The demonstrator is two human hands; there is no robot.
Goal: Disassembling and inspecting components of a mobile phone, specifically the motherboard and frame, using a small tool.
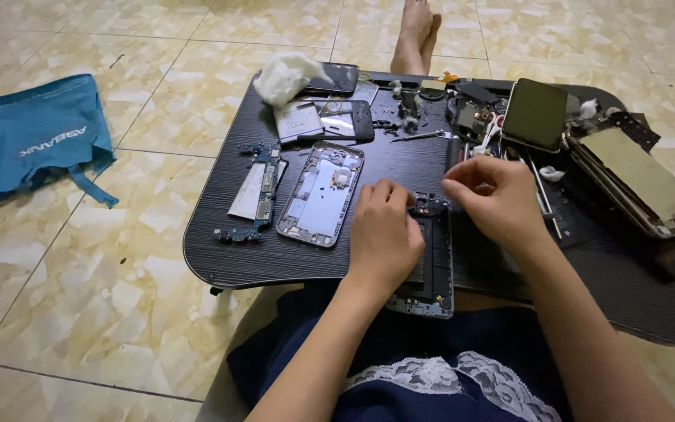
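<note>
Head view, looking down on a low black table [291, 258] set on a tiled floor. Left hand [384, 238] rests palm-down on an opened phone body [433, 270], covering most of its left half; its fingers are curled together, and whether they pinch any part cannot be told. Right hand [494, 195] hovers at the phone's upper end, thumb and forefinger brought together; anything between the tips is too small to make out. The phone's lower edge overhangs the table rim above the lap.

Left of the hands lie a second phone frame [322, 194], face open, and a loose circuit board [258, 195] over a pale strip. Farther back sit a wad of white cotton [284, 74], a dark phone [535, 113] and a larger opened device [634, 176], partly cut off by clutter. Small parts near the table's far edge are blurred. A blue cloth bag [44, 137] lies on the floor.
</note>
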